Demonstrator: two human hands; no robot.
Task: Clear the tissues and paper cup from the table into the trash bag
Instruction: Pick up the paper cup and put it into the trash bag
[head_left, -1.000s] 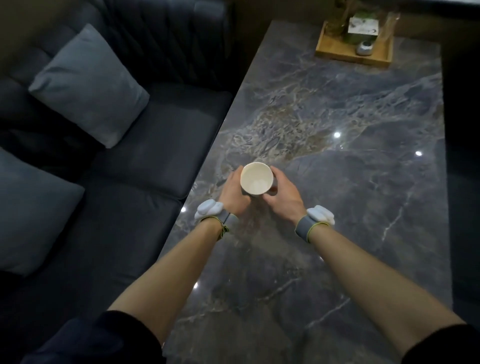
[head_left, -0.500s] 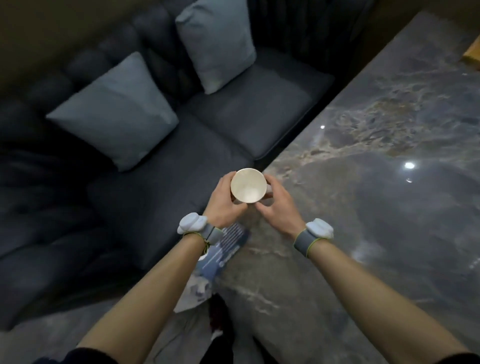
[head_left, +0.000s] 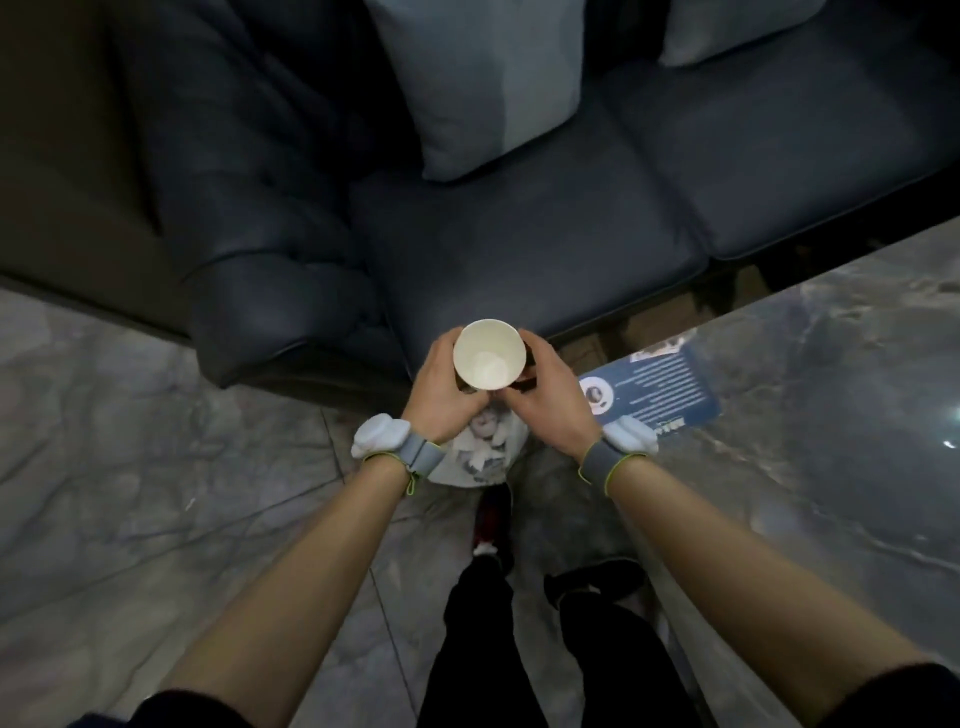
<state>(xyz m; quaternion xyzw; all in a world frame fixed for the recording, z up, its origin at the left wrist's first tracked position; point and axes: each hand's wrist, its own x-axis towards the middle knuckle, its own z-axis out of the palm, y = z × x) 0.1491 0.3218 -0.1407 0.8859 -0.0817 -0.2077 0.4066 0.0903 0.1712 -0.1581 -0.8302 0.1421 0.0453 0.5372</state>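
Note:
I hold a white paper cup (head_left: 487, 354) upright between both hands, its open mouth facing the camera and its inside empty. My left hand (head_left: 442, 400) wraps its left side and my right hand (head_left: 551, 399) wraps its right side. The cup hangs off the table, over the floor beside the table's corner. Directly beneath my hands sits a whitish trash bag (head_left: 478, 457) on the floor, with crumpled white tissues showing inside it. My wrists partly hide the bag.
The marble table (head_left: 841, 415) fills the right side, with a dark blue printed card (head_left: 654, 395) at its corner. A dark blue sofa (head_left: 519, 228) with grey cushions (head_left: 483, 78) stands ahead. My legs and shoes (head_left: 493, 519) stand on the marble floor below.
Both hands have carried the cup from above the table's middle leftwards past its edge. The view has swung down, so the floor and the trash bag now lie beneath the cup.

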